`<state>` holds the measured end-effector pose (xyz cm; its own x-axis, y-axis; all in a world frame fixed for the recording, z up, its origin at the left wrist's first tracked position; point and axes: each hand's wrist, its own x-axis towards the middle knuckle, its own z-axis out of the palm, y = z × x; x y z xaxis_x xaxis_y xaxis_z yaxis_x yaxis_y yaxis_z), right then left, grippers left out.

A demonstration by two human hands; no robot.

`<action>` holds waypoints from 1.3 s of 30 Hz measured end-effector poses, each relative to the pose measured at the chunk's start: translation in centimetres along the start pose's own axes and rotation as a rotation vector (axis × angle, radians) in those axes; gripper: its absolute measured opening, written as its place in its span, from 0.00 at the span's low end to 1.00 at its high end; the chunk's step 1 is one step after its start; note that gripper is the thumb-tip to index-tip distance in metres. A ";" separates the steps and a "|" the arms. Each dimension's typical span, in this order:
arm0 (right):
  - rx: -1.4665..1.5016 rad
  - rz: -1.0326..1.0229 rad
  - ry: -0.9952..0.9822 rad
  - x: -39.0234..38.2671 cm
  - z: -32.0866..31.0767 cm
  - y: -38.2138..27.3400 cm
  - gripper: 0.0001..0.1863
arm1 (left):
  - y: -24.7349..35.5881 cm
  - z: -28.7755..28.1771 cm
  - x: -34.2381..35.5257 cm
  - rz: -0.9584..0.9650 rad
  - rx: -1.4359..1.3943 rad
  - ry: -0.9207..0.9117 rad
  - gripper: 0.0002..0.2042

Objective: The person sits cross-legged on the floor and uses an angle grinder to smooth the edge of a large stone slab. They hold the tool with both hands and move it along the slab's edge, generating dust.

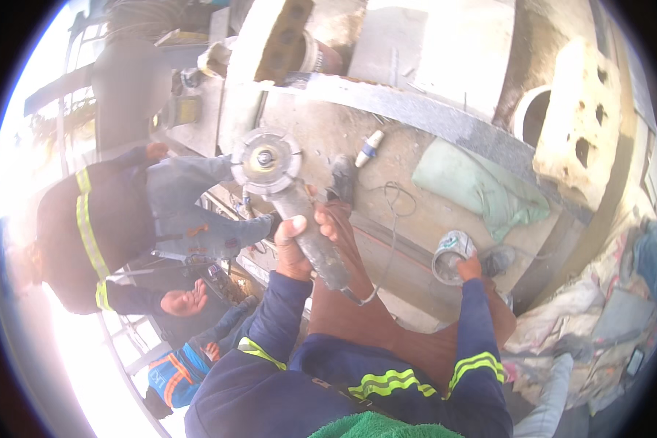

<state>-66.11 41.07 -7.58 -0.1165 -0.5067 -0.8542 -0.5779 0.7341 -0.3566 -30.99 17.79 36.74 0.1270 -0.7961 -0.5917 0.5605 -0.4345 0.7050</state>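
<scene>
My left hand (294, 250) is wrapped round the dusty grey body of an angle grinder (315, 237). The grinder's segmented cutting disc (285, 172) faces up at the far end, and a thin cord leaves its near end. Lower right, my right hand (470, 268) grips the rim of a small round container (453, 250), tilted so its opening shows. What is inside the container is hard to make out. Both hands are well apart, over my brown trousers and the dusty floor.
A long grey stone slab (445, 120) crosses beyond me, with a hollow block (580, 120) at right. A green sack (474, 182) and a small bottle (370, 148) lie on the floor. A co-worker (109, 226) bends close at left; another person (179, 376) is below.
</scene>
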 end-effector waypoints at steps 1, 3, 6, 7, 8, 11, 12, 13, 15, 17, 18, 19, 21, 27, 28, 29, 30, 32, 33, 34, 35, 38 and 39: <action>0.138 -0.170 -0.103 -1.2 -0.9 -2.8 0.47 | 0.3 1.3 -3.1 0.021 0.016 -0.012 0.38; 0.482 -0.289 -0.277 -4.2 -4.9 -6.3 0.35 | -1.5 1.4 -5.6 -0.022 -0.068 -0.024 0.35; 0.453 -0.269 -0.401 -10.3 -14.7 -9.2 0.32 | -3.9 2.7 -8.5 -0.037 -0.127 -0.007 0.25; 0.364 -0.271 -0.356 -11.9 -16.9 -8.6 0.32 | -4.2 3.1 -10.6 -0.027 -0.135 -0.026 0.23; 0.282 -0.271 -0.300 -12.8 -18.8 -7.3 0.31 | -4.4 3.4 -12.2 -0.022 -0.139 -0.050 0.22; 0.250 -0.122 -0.075 -14.3 -23.8 -0.8 0.28 | -2.6 4.0 -13.9 -0.022 -0.103 -0.093 0.22; 0.280 -0.036 0.038 -16.4 -26.0 0.2 0.25 | -2.4 3.9 -14.6 -0.030 -0.099 -0.084 0.23; 0.323 0.037 0.111 -19.1 -27.6 1.2 0.24 | -1.6 4.2 -15.2 -0.020 -0.085 -0.096 0.21; 0.384 0.098 0.157 -22.4 -28.4 0.7 0.24 | 0.2 4.4 -14.8 -0.020 -0.118 -0.117 0.20; 0.453 0.131 0.134 -25.4 -27.5 -0.4 0.23 | 2.7 4.7 -14.4 -0.020 -0.102 -0.145 0.18; 0.489 0.142 0.143 -26.8 -27.1 -0.8 0.23 | 3.9 4.5 -13.8 -0.004 -0.087 -0.156 0.18; 0.513 0.146 0.151 -28.2 -27.0 -1.1 0.23 | 4.7 4.4 -13.3 0.001 -0.071 -0.179 0.18; 0.546 0.139 0.163 -30.2 -26.7 -1.7 0.23 | 6.4 4.2 -13.0 0.019 -0.059 -0.196 0.17; 0.673 0.066 0.309 -34.3 -28.2 -2.0 0.22 | 11.4 3.6 -9.7 0.031 -0.046 -0.237 0.14; 0.693 0.073 0.347 -35.9 -28.8 -0.8 0.22 | 11.0 3.8 -9.0 0.020 -0.040 -0.249 0.15; 0.717 0.066 0.382 -36.7 -29.4 -0.6 0.21 | 11.1 3.8 -8.0 0.025 -0.023 -0.264 0.15; 0.730 0.063 0.408 -37.3 -29.7 -0.3 0.21 | 11.4 3.2 -7.8 0.017 -0.001 -0.259 0.15; 0.762 0.066 0.470 -38.9 -30.0 0.7 0.21 | 11.6 3.5 -6.8 0.055 0.057 -0.299 0.15; 0.778 0.064 0.488 -39.4 -29.7 1.0 0.21 | 11.7 3.6 -6.5 0.066 0.048 -0.304 0.15; 0.798 0.067 0.497 -39.8 -28.9 1.5 0.21 | 12.4 4.6 -6.7 0.079 0.040 -0.308 0.15; 0.815 0.065 0.504 -40.0 -28.1 1.8 0.21 | 12.8 5.7 -7.2 0.089 0.008 -0.276 0.15; 0.828 0.103 0.520 -41.9 -25.1 3.4 0.20 | 12.2 7.0 -6.4 0.023 -0.006 -0.372 0.15; 0.841 0.137 0.524 -43.9 -23.2 4.1 0.20 | 9.1 4.1 -9.9 -0.083 -0.009 -0.321 0.15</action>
<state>-82.16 55.82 37.23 -0.5980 -0.3801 -0.7057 0.2029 0.7800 -0.5920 -30.45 19.96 50.62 -0.1834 -0.8507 -0.4926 0.5654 -0.5012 0.6550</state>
